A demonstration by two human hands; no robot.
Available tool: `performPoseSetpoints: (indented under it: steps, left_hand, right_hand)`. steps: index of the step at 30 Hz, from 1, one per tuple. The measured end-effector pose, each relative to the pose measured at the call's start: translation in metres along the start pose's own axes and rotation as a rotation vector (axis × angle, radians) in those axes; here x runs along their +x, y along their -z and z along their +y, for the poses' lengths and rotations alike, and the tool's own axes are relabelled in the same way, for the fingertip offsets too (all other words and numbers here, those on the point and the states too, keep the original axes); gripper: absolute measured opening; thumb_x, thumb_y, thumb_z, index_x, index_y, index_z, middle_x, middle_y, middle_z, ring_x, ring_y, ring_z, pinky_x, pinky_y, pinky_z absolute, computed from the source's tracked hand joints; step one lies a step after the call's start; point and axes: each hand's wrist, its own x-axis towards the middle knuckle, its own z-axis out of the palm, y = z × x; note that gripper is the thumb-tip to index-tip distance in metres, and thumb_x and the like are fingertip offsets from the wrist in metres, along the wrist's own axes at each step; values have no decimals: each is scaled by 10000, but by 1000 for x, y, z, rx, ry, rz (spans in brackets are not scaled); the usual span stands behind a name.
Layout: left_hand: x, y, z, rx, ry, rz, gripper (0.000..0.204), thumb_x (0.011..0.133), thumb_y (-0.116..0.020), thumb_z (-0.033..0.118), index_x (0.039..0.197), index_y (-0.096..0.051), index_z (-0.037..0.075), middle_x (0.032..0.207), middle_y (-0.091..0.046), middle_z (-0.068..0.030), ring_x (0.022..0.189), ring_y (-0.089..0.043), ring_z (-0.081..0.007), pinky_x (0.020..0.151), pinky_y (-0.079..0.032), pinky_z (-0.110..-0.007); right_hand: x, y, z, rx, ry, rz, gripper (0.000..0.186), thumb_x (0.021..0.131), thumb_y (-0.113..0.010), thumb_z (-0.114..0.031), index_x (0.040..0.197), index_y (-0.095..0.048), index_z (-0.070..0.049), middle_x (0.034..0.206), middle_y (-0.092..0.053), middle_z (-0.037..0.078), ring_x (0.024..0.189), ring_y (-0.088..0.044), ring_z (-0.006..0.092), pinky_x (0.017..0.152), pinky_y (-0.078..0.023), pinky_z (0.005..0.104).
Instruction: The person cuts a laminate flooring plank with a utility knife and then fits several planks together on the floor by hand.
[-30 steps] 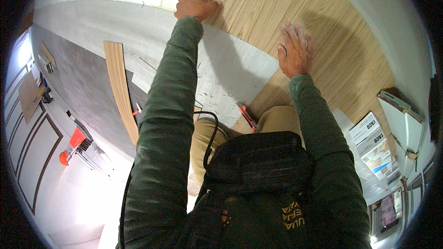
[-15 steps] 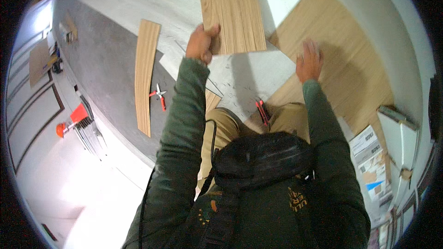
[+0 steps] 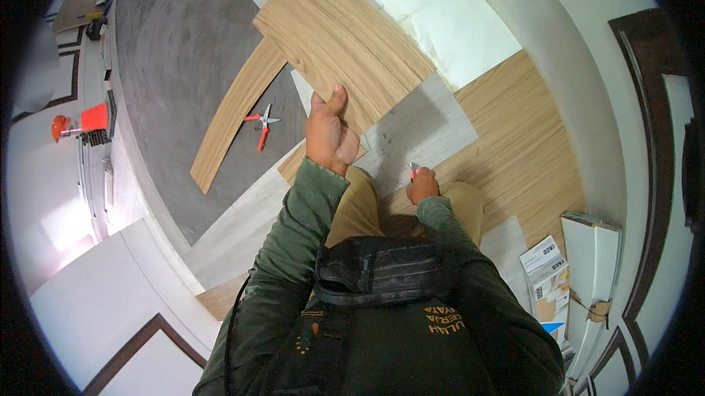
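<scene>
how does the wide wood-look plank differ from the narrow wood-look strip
The wide plank is much broader than the narrow strip. The wide plank is held in the left hand, while the narrow strip lies on the dark grey floor. In view, the wide plank slants down to the right, the narrow strip down to the left. Both show light brown wood grain.

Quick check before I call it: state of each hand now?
Left hand: closed, holding a wood-grain plank.
Right hand: closed, holding a red cutter.
</scene>
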Motion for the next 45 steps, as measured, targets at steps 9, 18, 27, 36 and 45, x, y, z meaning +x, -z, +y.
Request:
performPoseSetpoints:
  steps: [9, 18, 27, 36, 45]
  left_hand:
    - [-83, 46, -12, -267, 66, -183, 446, 989, -543, 99, 1404, -379, 89, 1339, -535, -91, 1208, -543, -253, 1058, -448, -471]
    - [-129, 135, -21, 224, 497, -900, 275, 1014, -538, 281, 1117, -593, 32, 1073, -666, -94, 913, -633, -187, 803, -514, -337]
    - [-180, 48, 56, 814, -1353, -408, 331, 917, -620, 373, 910, -714, 55, 731, -691, -113, 663, -647, -298, 669, -496, -404]
    - [-190, 71, 41, 625, -725, -495, 388, 948, -605, 333, 808, -697, -17, 607, -597, -99, 577, -521, -150, 574, -441, -328]
    - [-189, 84, 15, 597, -691, -502, 398, 959, -594, 328, 850, -699, -39, 632, -622, -91, 614, -525, -132, 601, -446, -312]
  right_hand:
    - [-79, 207, -115, 1667, 314, 108, 262, 881, -575, -34, 1119, -474, 2, 889, -548, 74, 708, -563, 175, 690, -540, 313]
    - [-161, 251, -150, 1306, 551, 303, 227, 857, -641, -3, 1074, -604, 53, 953, -663, 69, 801, -628, 127, 750, -529, 289]
    - [-264, 257, -162, 1035, 674, 169, 212, 843, -667, -93, 1008, -614, 29, 818, -601, -11, 709, -545, 69, 632, -453, 239]
    - [-277, 254, -134, 922, 788, 102, 434, 1021, -470, -413, 1133, -598, -14, 838, -574, -2, 648, -454, 56, 555, -376, 215]
    - [-284, 265, -142, 512, 829, 208, 265, 971, -601, -254, 1008, -638, 6, 762, -569, 20, 687, -488, 74, 588, -394, 250]
